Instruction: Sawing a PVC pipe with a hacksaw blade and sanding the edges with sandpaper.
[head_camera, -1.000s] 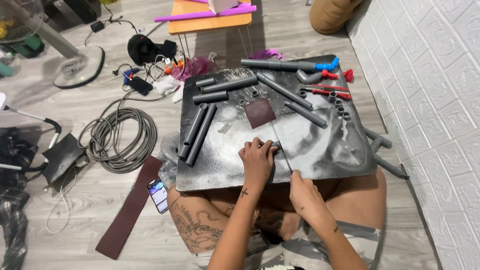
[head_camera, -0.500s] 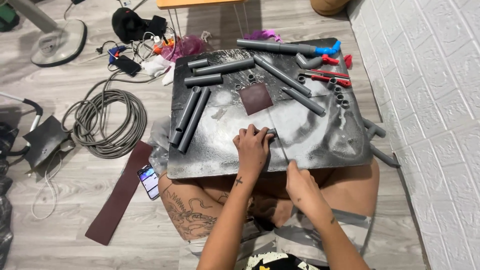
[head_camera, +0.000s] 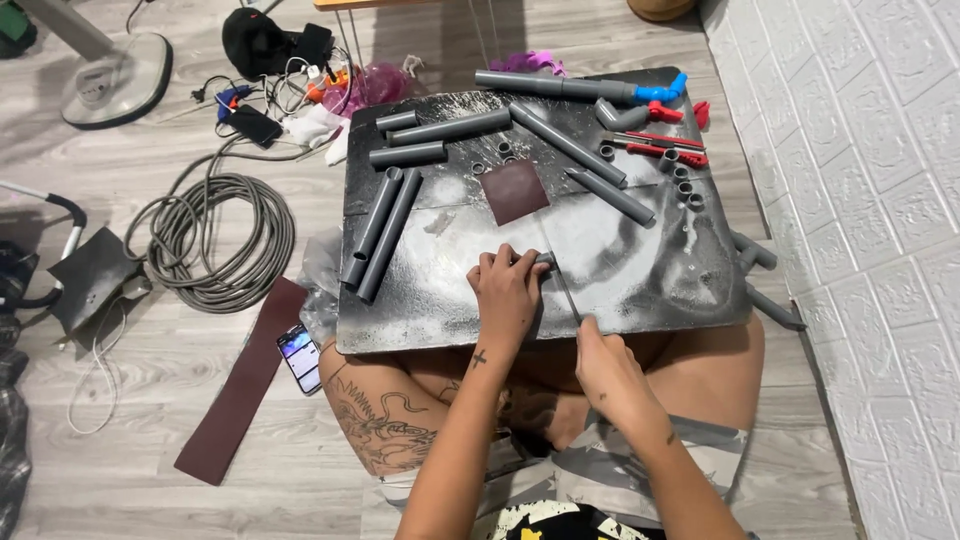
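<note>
Near the front edge of the dark board (head_camera: 640, 280) that rests across the person's lap, the left hand (head_camera: 508, 292) lies palm down with its fingers curled close together over a short grey pipe piece (head_camera: 544, 258), whose end just shows at the fingertips. Just beside it, at the board's front edge, the right hand (head_camera: 605, 362) grips the handle end of a thin saw blade (head_camera: 566, 296) that runs up at a slant toward the pipe piece; its fingers are closed around the handle, though the handle itself is hidden. On the board's left side two long grey pipes (head_camera: 380, 232) lie side by side, and shorter pipe lengths (head_camera: 440, 130) sit toward the back left corner. A dark red sandpaper square (head_camera: 514, 191) lies near the middle, with two long pipes (head_camera: 590, 165) slanting to its right. Along the back edge lies a pipe with a blue fitting (head_camera: 660, 93), and near the back right corner a red-handled cutter (head_camera: 660, 147) lies beside a row of small grey rings (head_camera: 686, 186). On the floor left of the board are a coiled grey cable (head_camera: 215, 245), a phone (head_camera: 300, 357) and a long strip of sandpaper (head_camera: 240, 385).
</note>
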